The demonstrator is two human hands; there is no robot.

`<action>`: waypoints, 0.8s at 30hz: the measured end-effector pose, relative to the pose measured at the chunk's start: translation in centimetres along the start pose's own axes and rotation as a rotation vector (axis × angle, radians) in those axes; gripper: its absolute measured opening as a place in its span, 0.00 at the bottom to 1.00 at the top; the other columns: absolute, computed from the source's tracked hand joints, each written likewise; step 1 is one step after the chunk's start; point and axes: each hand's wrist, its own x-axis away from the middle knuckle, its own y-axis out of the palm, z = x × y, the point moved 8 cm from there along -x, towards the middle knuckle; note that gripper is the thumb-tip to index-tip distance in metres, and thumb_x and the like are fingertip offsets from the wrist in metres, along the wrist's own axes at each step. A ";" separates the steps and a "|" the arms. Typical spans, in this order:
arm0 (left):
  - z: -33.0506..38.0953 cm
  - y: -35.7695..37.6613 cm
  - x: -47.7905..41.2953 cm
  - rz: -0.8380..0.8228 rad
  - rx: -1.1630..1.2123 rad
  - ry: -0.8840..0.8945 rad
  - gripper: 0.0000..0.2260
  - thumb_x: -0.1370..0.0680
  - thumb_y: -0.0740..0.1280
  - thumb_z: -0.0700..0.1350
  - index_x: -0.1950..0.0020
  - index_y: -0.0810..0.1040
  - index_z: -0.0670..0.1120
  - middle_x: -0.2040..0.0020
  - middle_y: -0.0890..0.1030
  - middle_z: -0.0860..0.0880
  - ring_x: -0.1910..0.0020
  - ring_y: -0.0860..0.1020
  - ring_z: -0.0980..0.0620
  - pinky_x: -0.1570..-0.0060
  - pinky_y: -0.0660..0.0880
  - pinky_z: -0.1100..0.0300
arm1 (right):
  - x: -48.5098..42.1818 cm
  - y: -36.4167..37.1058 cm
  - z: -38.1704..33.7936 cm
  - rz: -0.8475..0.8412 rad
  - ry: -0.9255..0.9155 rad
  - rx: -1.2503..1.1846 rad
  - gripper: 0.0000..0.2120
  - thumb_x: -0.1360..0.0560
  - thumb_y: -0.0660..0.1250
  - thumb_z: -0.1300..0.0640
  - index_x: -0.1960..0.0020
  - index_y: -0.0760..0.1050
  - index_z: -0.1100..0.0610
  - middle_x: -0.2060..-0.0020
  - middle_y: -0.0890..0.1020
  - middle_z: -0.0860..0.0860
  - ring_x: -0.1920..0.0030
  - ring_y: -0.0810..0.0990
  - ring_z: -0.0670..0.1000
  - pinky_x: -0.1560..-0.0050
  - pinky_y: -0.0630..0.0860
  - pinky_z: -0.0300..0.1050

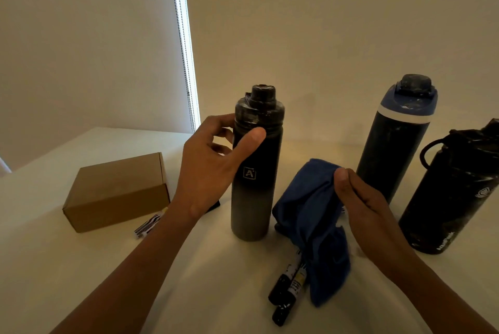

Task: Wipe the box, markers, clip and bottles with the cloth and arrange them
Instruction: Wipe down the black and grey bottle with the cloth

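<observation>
Dim warm room, bright daylight strip at the blind's edge [186, 44], soft shadows, wide-angle bending at edges

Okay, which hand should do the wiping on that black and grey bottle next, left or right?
Right, most likely. The right hand pinches the blue cloth just beside the bottle, while the left hand grips that bottle near its cap and can steady it.

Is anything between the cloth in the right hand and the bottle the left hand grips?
Nothing visible: the cloth hangs from the right hand beside the bottle in the left hand, only bare table between.
</observation>
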 end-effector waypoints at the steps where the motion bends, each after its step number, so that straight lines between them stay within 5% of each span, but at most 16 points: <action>1: 0.1 0.2 0.0 -0.012 0.003 -0.004 0.27 0.28 0.69 0.71 0.37 0.78 0.55 0.46 0.82 0.61 0.46 0.80 0.63 0.55 0.75 0.75 | 0.1 0.0 0.2 0.011 0.044 -0.060 0.20 0.19 0.57 0.39 0.48 0.80 0.52 0.56 0.83 0.49 0.53 0.83 0.48 0.50 0.76 0.44; 4: 0.0 0.8 0.1 -0.079 0.001 -0.031 0.30 0.29 0.68 0.73 0.35 0.76 0.56 0.45 0.81 0.62 0.46 0.78 0.66 0.55 0.74 0.76 | 0.2 0.2 0.5 0.041 0.143 -0.332 0.15 0.21 0.59 0.39 0.48 0.84 0.40 0.48 0.87 0.43 0.45 0.85 0.43 0.45 0.78 0.46; 9: -1.1 1.6 0.8 -0.292 -0.105 -0.074 0.35 0.35 0.69 0.78 0.33 0.69 0.66 0.43 0.78 0.68 0.46 0.77 0.69 0.56 0.74 0.77 | 0.2 -0.1 0.9 0.149 0.258 -0.565 0.15 0.23 0.64 0.41 0.42 0.80 0.47 0.45 0.86 0.49 0.43 0.85 0.51 0.44 0.78 0.51; 13: -1.5 2.2 1.5 -0.496 -0.149 -0.121 0.28 0.30 0.77 0.66 0.37 0.65 0.73 0.43 0.74 0.75 0.46 0.73 0.79 0.55 0.71 0.81 | 0.4 -0.2 -0.3 0.159 0.181 -0.586 0.15 0.21 0.63 0.40 0.41 0.81 0.45 0.44 0.86 0.46 0.42 0.85 0.48 0.43 0.83 0.48; 17: -2.0 2.2 1.7 -0.441 -0.123 -0.109 0.32 0.31 0.76 0.70 0.30 0.71 0.67 0.37 0.79 0.68 0.40 0.77 0.69 0.50 0.72 0.73 | 0.8 -0.4 -2.1 0.183 0.003 -0.345 0.23 0.27 0.61 0.26 0.39 0.78 0.35 0.42 0.83 0.45 0.40 0.82 0.48 0.38 0.79 0.52; 21: -0.5 3.0 2.8 -0.372 -0.099 -0.072 0.28 0.33 0.76 0.71 0.37 0.71 0.69 0.42 0.75 0.79 0.42 0.73 0.77 0.52 0.73 0.78 | 1.6 0.5 -5.4 0.210 -0.311 0.037 0.29 0.21 0.51 0.29 0.22 0.60 0.35 0.33 0.66 0.32 0.33 0.69 0.34 0.36 0.70 0.28; 24: 0.3 3.8 3.5 -0.323 -0.088 -0.033 0.27 0.33 0.77 0.68 0.39 0.70 0.68 0.42 0.75 0.78 0.41 0.73 0.77 0.50 0.70 0.82 | 1.8 1.1 -7.3 0.255 -0.491 0.359 0.21 0.17 0.48 0.34 0.24 0.57 0.26 0.27 0.56 0.44 0.27 0.61 0.36 0.26 0.58 0.31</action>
